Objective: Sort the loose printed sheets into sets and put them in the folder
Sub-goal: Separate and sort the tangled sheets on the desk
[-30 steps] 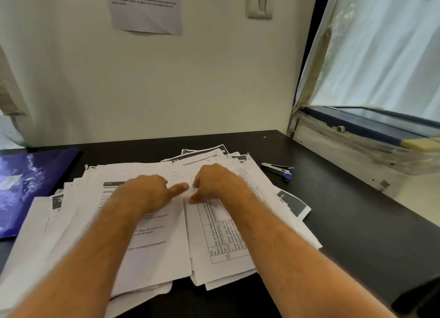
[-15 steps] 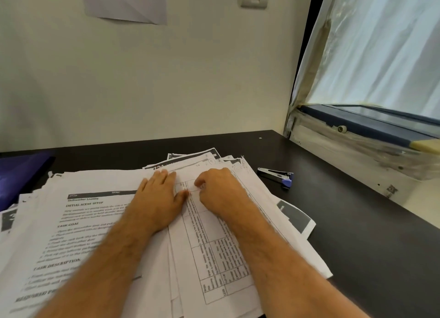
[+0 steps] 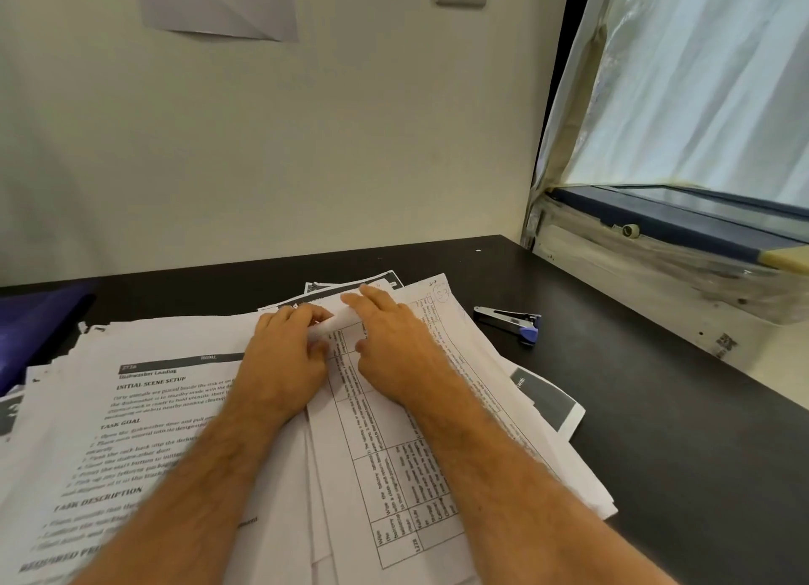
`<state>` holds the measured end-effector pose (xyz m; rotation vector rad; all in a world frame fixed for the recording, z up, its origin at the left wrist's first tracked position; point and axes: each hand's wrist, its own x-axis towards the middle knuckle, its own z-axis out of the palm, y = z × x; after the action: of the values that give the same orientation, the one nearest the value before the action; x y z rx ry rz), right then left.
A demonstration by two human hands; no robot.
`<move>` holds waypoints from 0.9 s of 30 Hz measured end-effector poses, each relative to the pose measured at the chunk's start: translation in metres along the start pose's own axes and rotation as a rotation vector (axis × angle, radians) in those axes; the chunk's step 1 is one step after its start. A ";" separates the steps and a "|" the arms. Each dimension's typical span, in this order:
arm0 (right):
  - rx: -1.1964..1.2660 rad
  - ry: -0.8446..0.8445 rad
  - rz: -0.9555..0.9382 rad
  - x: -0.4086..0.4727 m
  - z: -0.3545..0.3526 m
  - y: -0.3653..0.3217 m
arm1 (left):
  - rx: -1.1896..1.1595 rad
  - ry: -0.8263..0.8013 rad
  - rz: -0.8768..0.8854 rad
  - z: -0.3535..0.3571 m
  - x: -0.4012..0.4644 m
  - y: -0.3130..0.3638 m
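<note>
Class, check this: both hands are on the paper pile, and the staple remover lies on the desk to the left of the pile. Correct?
Not quite. The head view shows the staple remover on the desk to the right of the paper pile; the left hand and right hand are on it.

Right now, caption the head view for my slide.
Both hands, left hand and right hand, peel back the top corner of a table sheet on a paper pile; stapler lies nearby.
</note>
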<state>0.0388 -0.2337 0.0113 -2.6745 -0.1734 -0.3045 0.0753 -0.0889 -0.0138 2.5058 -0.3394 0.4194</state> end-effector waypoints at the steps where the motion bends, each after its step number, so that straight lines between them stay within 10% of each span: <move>1: -0.006 0.018 -0.020 0.000 0.000 0.000 | -0.016 0.001 0.007 0.000 0.000 -0.001; 8: -0.139 -0.074 0.068 -0.010 -0.028 -0.007 | -0.512 0.106 -0.074 -0.010 -0.005 0.003; 19: -0.080 -0.096 0.112 -0.019 -0.030 -0.009 | 0.150 -0.109 -0.179 0.005 0.018 -0.023; 27: 0.057 -0.105 0.167 -0.015 -0.026 0.006 | 0.010 0.152 -0.097 0.002 0.017 -0.025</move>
<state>0.0208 -0.2518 0.0279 -2.6285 0.0099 -0.1045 0.0998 -0.0727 -0.0216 2.4703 -0.1555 0.5692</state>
